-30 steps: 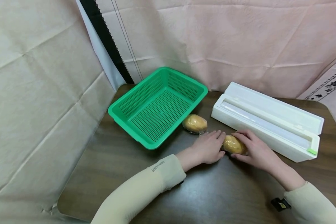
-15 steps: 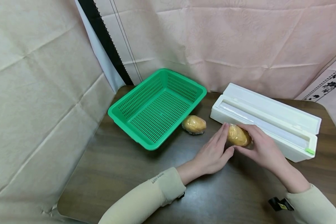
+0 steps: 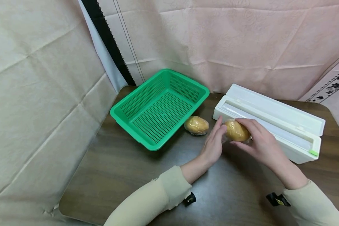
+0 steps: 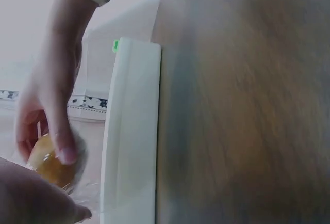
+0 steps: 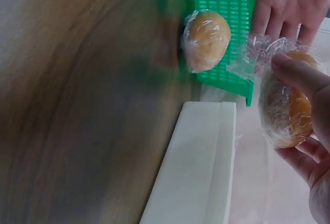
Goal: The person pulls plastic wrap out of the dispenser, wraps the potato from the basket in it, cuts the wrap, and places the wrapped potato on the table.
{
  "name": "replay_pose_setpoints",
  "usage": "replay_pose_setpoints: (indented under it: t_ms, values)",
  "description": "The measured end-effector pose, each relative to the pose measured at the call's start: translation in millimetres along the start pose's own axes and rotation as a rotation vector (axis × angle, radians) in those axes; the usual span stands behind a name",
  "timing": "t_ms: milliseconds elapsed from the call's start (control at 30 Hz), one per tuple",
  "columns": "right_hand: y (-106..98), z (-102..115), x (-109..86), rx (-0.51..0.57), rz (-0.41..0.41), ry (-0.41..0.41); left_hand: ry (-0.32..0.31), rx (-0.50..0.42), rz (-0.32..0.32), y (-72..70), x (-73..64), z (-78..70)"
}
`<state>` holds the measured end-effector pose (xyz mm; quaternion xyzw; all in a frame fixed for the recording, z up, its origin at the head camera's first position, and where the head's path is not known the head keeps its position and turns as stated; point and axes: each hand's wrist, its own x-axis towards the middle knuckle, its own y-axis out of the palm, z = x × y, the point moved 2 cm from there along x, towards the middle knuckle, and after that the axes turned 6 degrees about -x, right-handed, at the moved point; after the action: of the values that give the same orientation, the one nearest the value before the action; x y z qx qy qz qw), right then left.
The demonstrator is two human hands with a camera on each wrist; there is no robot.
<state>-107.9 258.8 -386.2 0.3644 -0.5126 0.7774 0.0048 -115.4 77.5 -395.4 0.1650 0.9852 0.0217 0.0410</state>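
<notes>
My right hand (image 3: 266,146) grips a bread roll (image 3: 235,131) wrapped in cling film, thumb on the near side and fingers over the far side. In the right wrist view the roll (image 5: 289,97) is held up off the table, and a loose tail of film (image 5: 258,53) sticks out toward my left hand. My left hand (image 3: 212,147) is beside the roll's left end with its fingers straight and palm facing it, right at the loose film. A second wrapped bread roll (image 3: 196,125) lies on the table, close by the green basket.
The green basket (image 3: 121,110) stands at the back left of the brown table (image 3: 107,175). Behind my right hand is a long white cling film box (image 3: 243,122), its lid raised and a film roll (image 3: 268,125) inside. Cloth hangs behind the table.
My right hand has raised the wrapped roll from the table. The left hand has turned from palm down over its left end to palm facing it. Basket, box and second roll stay put.
</notes>
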Motion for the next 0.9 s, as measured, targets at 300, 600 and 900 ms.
replay_pose_setpoints:
  t_ms: [300, 600, 900]
  values:
    - [0, 3, 8.0, 0.032, -0.038, -0.001, -0.002, -0.474, -0.035, 11.8, 6.1, 0.0]
    - [-1, 1, 13.3, 0.056, -0.047, 0.034, -0.021, -0.668, -0.079, 12.2, 11.8, -3.0]
    - [-4, 0, 17.2, 0.056, -0.052, 0.049, -0.087, -0.819, -0.02, 15.8, 18.5, -10.8]
